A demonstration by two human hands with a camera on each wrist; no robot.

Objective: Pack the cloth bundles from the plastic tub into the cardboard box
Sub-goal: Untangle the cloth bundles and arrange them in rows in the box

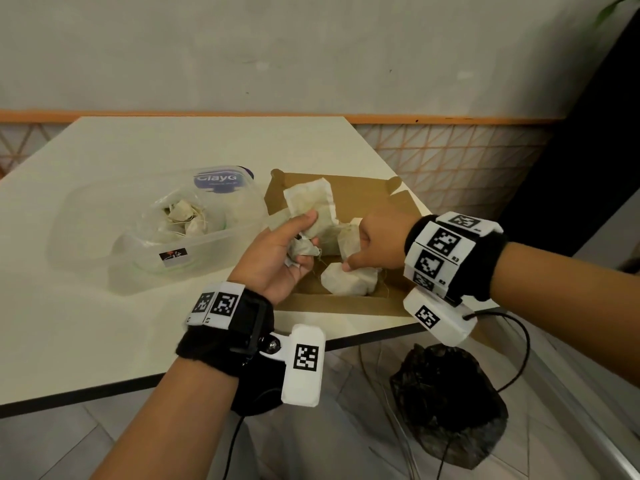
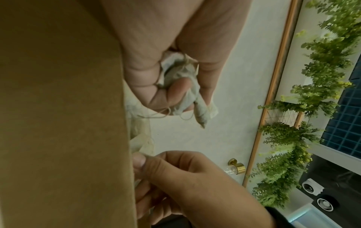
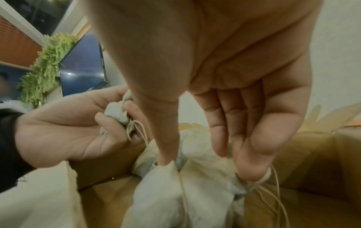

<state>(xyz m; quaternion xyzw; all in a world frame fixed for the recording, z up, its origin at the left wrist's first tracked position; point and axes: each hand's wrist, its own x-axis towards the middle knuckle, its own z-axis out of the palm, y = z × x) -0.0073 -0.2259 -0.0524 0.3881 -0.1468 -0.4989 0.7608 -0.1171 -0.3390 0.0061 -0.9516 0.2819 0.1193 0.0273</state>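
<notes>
The cloth bundles (image 1: 348, 280) are thin, off-white woven fabric, creased and matt, with loose pale strings; the cardboard box (image 1: 346, 304) on the right is plain brown board, matt and smooth; the plastic tub (image 1: 104, 237) on the left is clear, faintly cloudy plastic with a soft sheen and a glossy blue label; the table (image 1: 104, 341) has a smooth cream top with a dark edge; the wristbands (image 1: 207, 351) are black fuzzy cloth.
</notes>
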